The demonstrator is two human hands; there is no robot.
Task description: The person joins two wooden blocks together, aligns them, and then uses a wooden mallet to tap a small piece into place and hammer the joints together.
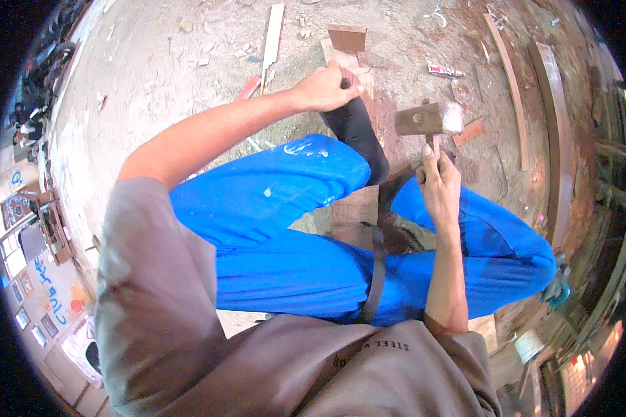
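My right hand grips the handle of a wooden mallet, its fingers wrapped round it. The mallet's blocky head is raised over the ground to the right of my foot, and one end of it is pale and worn. My left hand is closed beside my black-socked foot, its thumb pointing right. Whatever its fingers hold, if anything, is hidden. That foot rests on a long reddish wooden board, which runs away from me between my legs, past my left hand.
A brown wood block stands at the board's far end. Pale strips of wood lie beyond my left hand. A small tube and a wood offcut lie near the mallet. Long planks line the right side.
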